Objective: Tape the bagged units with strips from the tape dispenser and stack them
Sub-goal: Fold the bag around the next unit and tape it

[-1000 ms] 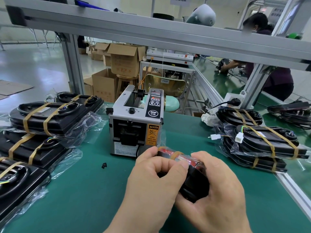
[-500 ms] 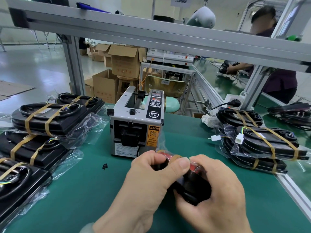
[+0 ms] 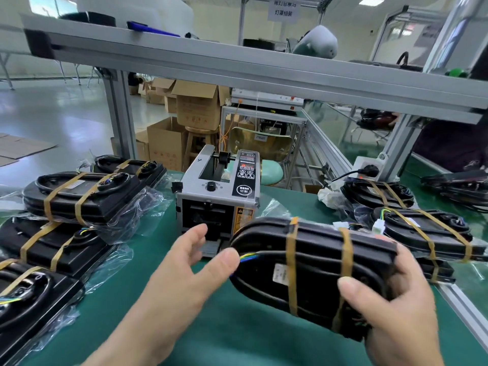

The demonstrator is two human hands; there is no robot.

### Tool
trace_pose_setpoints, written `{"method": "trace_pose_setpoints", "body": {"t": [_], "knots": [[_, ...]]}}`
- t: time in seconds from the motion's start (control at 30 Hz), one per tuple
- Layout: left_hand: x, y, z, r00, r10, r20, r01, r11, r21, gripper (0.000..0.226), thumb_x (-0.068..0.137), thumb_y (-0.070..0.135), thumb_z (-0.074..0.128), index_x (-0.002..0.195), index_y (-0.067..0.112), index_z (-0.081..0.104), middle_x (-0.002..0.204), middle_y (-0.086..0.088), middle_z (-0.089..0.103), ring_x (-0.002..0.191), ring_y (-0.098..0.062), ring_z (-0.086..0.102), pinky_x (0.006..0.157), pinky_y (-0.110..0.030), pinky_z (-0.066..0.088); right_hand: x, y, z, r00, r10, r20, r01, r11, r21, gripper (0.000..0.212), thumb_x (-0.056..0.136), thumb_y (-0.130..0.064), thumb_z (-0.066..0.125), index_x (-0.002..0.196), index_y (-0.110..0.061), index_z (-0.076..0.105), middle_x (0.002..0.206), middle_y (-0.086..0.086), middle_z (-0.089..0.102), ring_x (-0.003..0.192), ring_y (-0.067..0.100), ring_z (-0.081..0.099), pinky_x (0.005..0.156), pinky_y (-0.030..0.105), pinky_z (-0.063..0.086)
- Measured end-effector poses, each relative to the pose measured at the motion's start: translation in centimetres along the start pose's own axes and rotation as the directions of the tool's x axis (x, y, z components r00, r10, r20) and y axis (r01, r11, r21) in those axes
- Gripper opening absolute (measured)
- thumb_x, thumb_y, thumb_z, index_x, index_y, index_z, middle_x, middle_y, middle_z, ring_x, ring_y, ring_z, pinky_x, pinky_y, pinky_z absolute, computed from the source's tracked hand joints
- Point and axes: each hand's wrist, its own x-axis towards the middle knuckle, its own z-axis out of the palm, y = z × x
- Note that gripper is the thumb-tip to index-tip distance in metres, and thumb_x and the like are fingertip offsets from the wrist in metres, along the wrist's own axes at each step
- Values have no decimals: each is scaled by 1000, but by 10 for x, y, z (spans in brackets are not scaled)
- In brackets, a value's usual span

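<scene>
Change: the bagged unit, held end-on under both hands half a second ago, is now turned broadside and raised at 5 o'clock from the tape dispenser.
Right hand: clamped round the unit's right end.
Left hand: released, fingers spread, thumb at the wire end.
Tape strips: two brown bands wrap it.
Meaning: taping looks finished. Stacking likely follows, on the right pile at 3 o'clock or the left piles at 9 o'clock.

A green tabletop is spanned by an aluminium shelf. Cardboard boxes and a wooden stool are seen on the floor beyond the tabletop's far edge. A white socket block, with a black plug inserted, is set near the far right edge.
</scene>
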Motion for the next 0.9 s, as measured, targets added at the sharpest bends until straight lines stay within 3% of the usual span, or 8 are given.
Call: {"method": "trace_pose_setpoints", "body": {"t": [0.13, 0.23, 0.3, 0.43, 0.57, 0.67, 0.83, 0.9], "knots": [[-4, 4, -1, 886, 185, 424, -175, 983, -64, 80, 63, 40, 82, 135, 24, 50, 130, 3, 61, 119, -13, 58, 100, -32, 47, 0, 4, 1, 966, 250, 66, -257, 900, 352, 52, 53, -6, 57, 104, -9, 68, 100, 27, 68, 85, 44, 67, 71, 67, 50], [-8, 3, 3, 915, 227, 332, -171, 967, -189, 52, 62, 26, 78, 113, 26, 68, 108, 1, 72, 102, -13, 68, 81, -20, 52, -6, 11, 10, 933, 332, 142, -360, 830, 426, 55, 53, -15, 61, 107, -10, 69, 103, 27, 68, 88, 45, 67, 71, 70, 48], [-8, -2, 1, 961, 153, 232, -79, 950, -301, 56, 51, 30, 81, 105, 21, 71, 101, -7, 74, 95, -24, 70, 80, -39, 56, -11, 16, 17, 908, 379, 177, -417, 796, 439, 62, 49, -22, 67, 110, -11, 67, 107, 28, 67, 91, 47, 66, 74, 71, 47], [-10, 3, 2, 986, 78, 150, -33, 959, -281, 45, 49, 39, 79, 93, 27, 73, 97, -13, 74, 92, -36, 69, 81, -58, 54, -15, 29, 24, 889, 399, 224, -457, 801, 386, 56, 57, -21, 68, 113, -13, 67, 109, 25, 67, 97, 44, 66, 78, 58, 53], [-9, 2, 1, 999, -19, 30, 28, 934, -355, 24, 54, 31, 79, 77, 28, 71, 89, -11, 74, 74, -26, 72, 59, -39, 56, -10, 32, 25, 914, 363, 183, -405, 853, 328, 55, 63, -16, 74, 114, -1, 62, 106, 22, 69, 94, 36, 67, 83, 49, 54], [-9, 3, -2, 994, -84, 74, 105, 922, -372, 33, 61, 30, 73, 91, 19, 70, 93, -16, 73, 72, -29, 70, 60, -41, 55, -4, 30, 20, 925, 366, 103, -377, 850, 369, 54, 68, -25, 64, 115, 1, 58, 89, 14, 71, 70, 24, 66, 61, 31, 56], [-11, 6, -2, 959, -235, 161, 284, 835, -472, 42, 56, 41, 68, 87, 13, 71, 79, -19, 67, 56, -28, 62, 52, -37, 52, -4, 20, 10, 902, 365, 231, -430, 719, 546, 44, 77, -22, 56, 117, -3, 59, 95, 22, 69, 56, 24, 63, 51, 25, 55], [-11, 8, -3, 942, -301, 148, 332, 766, -551, 31, 62, 41, 62, 76, 14, 72, 67, -16, 65, 44, -24, 56, 42, -31, 47, -2, 16, 8, 892, 377, 251, -449, 671, 589, 44, 66, -20, 77, 107, -6, 68, 97, 22, 69, 53, 22, 63, 49, 24, 53]]}}
